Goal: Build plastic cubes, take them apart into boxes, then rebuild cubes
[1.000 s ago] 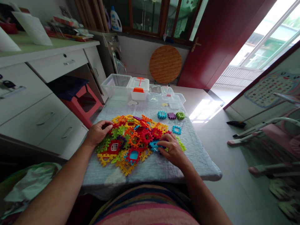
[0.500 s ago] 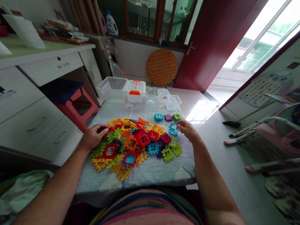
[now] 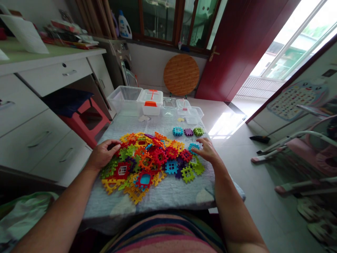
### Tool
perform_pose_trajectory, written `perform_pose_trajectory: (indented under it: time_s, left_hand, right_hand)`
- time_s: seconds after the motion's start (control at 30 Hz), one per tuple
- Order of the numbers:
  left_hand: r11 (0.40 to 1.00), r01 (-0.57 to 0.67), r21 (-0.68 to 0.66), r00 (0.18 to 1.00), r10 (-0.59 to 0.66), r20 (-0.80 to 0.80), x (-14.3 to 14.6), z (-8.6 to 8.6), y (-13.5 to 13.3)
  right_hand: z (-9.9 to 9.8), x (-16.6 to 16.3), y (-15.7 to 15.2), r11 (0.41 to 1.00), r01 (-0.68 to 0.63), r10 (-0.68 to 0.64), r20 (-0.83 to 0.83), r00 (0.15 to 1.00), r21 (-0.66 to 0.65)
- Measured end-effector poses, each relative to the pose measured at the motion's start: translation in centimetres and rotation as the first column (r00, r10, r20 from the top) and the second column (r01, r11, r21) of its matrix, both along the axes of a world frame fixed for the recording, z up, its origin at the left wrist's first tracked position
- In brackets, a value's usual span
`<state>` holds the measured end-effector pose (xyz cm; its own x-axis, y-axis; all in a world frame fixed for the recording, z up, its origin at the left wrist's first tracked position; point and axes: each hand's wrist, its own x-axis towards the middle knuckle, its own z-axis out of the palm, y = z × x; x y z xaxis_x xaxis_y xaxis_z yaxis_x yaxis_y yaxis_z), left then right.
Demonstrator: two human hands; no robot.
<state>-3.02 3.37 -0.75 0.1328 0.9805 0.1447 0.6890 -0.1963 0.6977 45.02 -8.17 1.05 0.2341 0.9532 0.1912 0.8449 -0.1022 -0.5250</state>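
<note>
A heap of coloured plastic interlocking building blocks covers the middle of the cloth-covered table. At its left edge rests my left hand, fingers loosely curved and apart from the thumb, with nothing visible between them. My right hand is at the right of the heap, thumb and forefinger apart over a blue block with a white window piece. The thumb crosses the block's near side and hides part of it. Beyond it stand a blue block, a purple block and a green block in a row.
Clear plastic bins and a lidded box with an orange latch line the table's far edge. A red stool stands left, beside white drawers. A pink-and-white chair is on the right.
My right hand has shifted slightly left and turned, its thumb now across the blue block. The block lies flatter, its white window piece inside the frame. My left hand stays by the heap.
</note>
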Motion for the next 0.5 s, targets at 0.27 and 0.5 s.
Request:
perform_pose_trajectory:
  time_s: [0.27,0.5]
  left_hand:
    - [1.0,-0.009,0.0,1.0,0.009,-0.003,0.2,0.3,-0.2]
    - [1.0,-0.015,-0.014,1.0,0.015,0.008,0.3,0.4,-0.3]
  right_hand:
    - [-0.2,-1.0,-0.2,0.988,-0.118,0.135,0.178,0.975,-0.101]
    - [0.4,-1.1,-0.1,0.991,-0.121,0.129,0.209,0.969,-0.051]
